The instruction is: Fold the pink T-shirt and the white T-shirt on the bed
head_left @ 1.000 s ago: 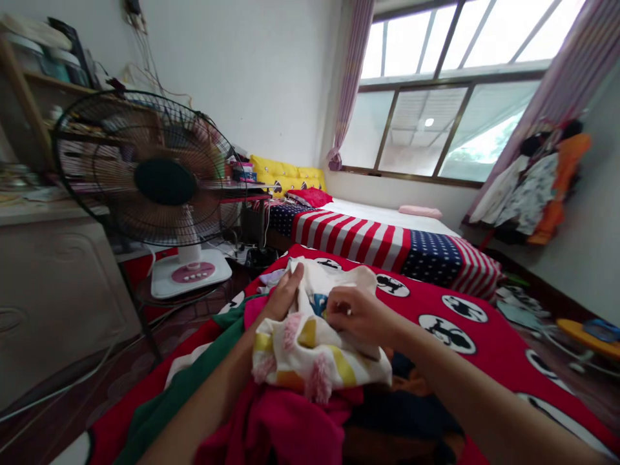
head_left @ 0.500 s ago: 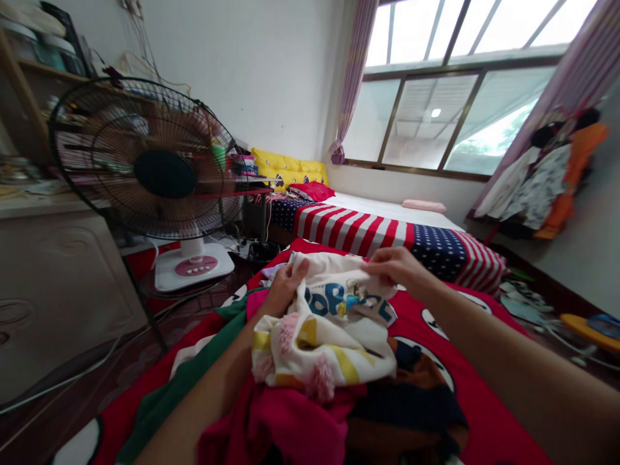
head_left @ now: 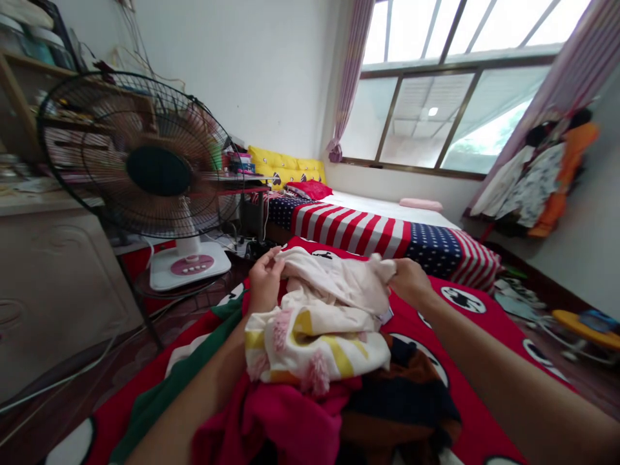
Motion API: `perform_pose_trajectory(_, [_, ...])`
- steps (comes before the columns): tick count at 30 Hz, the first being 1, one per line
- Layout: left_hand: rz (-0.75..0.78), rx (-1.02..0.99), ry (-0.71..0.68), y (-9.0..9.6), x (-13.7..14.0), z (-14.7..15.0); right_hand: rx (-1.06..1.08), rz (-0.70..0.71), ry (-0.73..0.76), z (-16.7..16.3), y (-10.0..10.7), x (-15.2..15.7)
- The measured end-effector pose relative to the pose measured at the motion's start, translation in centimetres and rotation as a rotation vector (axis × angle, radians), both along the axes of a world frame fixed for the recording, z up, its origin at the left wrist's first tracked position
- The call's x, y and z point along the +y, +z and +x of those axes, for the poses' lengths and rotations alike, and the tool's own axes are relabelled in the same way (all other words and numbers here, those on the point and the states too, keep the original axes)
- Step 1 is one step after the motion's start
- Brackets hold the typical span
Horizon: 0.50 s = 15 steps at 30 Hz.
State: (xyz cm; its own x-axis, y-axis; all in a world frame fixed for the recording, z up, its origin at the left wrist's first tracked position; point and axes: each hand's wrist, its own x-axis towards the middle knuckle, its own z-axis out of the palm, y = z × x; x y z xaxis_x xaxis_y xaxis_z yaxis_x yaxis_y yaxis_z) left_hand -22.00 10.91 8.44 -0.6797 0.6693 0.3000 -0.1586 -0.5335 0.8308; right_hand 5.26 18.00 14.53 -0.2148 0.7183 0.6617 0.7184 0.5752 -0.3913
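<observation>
Bedroom, pale walls, wide window (head_left: 426,119) at the back. We have a striped-and-starred bed cover (head_left: 349,227) on the far bed, with yellow cushions (head_left: 285,166) at its left end. Standing fan (head_left: 157,170) on the left, hanging clothes (head_left: 540,181) on the right. Near us, a red bedspread (head_left: 508,321) with black-and-white ovals, clothes heaped on it.

We find the white garment (head_left: 349,281) at the far side of the heap, crumpled, stretched between both hands, its lower folds touching the tasselled garment (head_left: 334,321). Left hand (head_left: 265,281): thumb and fingers pinched together on the garment's left edge. Right hand (head_left: 409,279): fingers curled in on a gathered bit at the right end; we can't make out its fingertips.

Tasselled garment is white with yellow patches and pink tassels, lying on magenta cloth (head_left: 290,420). Navy-and-brown garment (head_left: 402,387) sits just right of that. Green cloth (head_left: 181,381) lies to the left, partly behind the left forearm.
</observation>
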Motion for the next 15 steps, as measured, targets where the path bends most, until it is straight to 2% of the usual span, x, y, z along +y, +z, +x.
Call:
perform_pose_trajectory(3, [0.023, 0.031, 0.01, 0.2, -0.2, 0.4, 0.023, 0.044, 0.064, -3.5, -0.2, -1.3])
perform_pose_trajectory(5, [0.049, 0.042, 0.037, 0.4, -0.4, 0.5, 0.061, 0.07, 0.193, -6.0, 0.4, -2.1])
perform_pose_trajectory(6, [0.072, 0.041, 0.037, 0.5, -0.4, 0.6, 0.068, 0.035, 0.258, -7.1, 0.5, -2.5])
perform_pose_trajectory(7, [0.104, 0.041, 0.025, 0.5, -0.5, 0.6, 0.065, -0.042, 0.308, -8.0, 0.6, -2.8])
perform_pose_trajectory(9, [0.189, 0.051, -0.027, 0.5, -0.7, 0.8, 0.016, -0.283, 0.364, -9.0, 0.2, -3.1])
perform_pose_trajectory(12, [0.277, 0.08, -0.108, 0.6, -1.0, 1.1, -0.115, -0.666, 0.448, -8.5, -0.5, -2.8])
perform_pose_trajectory(14, [0.258, 0.097, -0.102, 0.8, -1.3, 1.3, -0.15, -0.826, 0.49, -7.4, -0.1, -2.1])
perform_pose_trajectory(15, [0.229, 0.11, -0.086, 1.0, -1.4, 1.4, -0.145, -0.862, 0.483, -6.8, 0.7, -1.6])
